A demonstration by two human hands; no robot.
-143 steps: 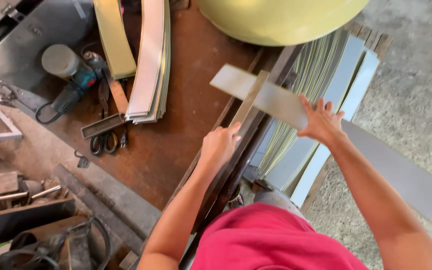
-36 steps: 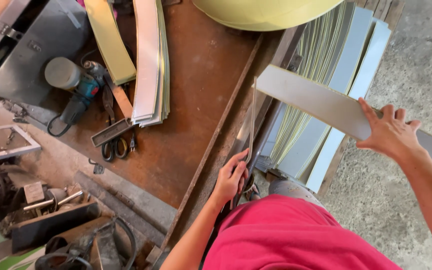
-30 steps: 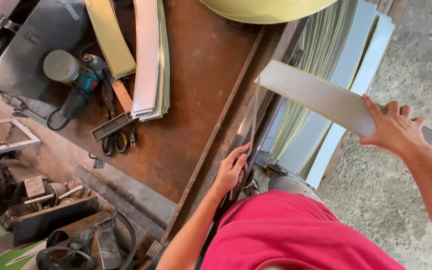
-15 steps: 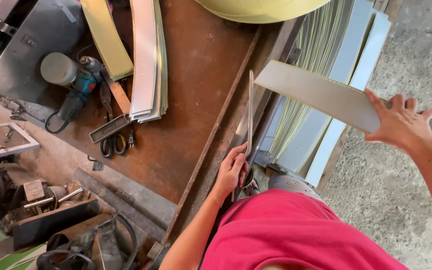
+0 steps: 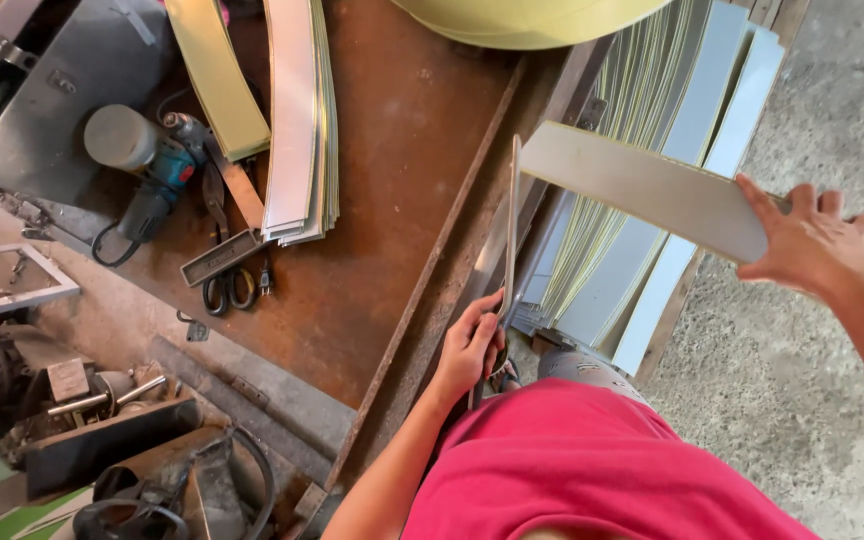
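Observation:
My left hand [image 5: 469, 350] is closed around the handle of a long thin shear blade [image 5: 511, 225], which stands raised on edge along the table's right side. My right hand [image 5: 810, 246] holds one end of a long grey sheet-metal strip [image 5: 642, 187]. The strip reaches left through the air, and its free end is right next to the raised blade. Under the strip a stack of pale grey and yellow-edged metal sheets [image 5: 652, 130] leans beside the table.
The rusty brown table [image 5: 382, 200] carries a pile of curved metal strips [image 5: 294, 120], an angle grinder [image 5: 142, 165], scissors [image 5: 229, 290] and a grey metal box [image 5: 47, 90]. A big yellow-green round shape [image 5: 532, 15] lies at the top. Scrap parts clutter the floor at left; bare concrete lies at right.
The shear blade has risen more upright in my left hand. My right hand has kept hold of the strip, shifting it slightly while its free end stays by the blade.

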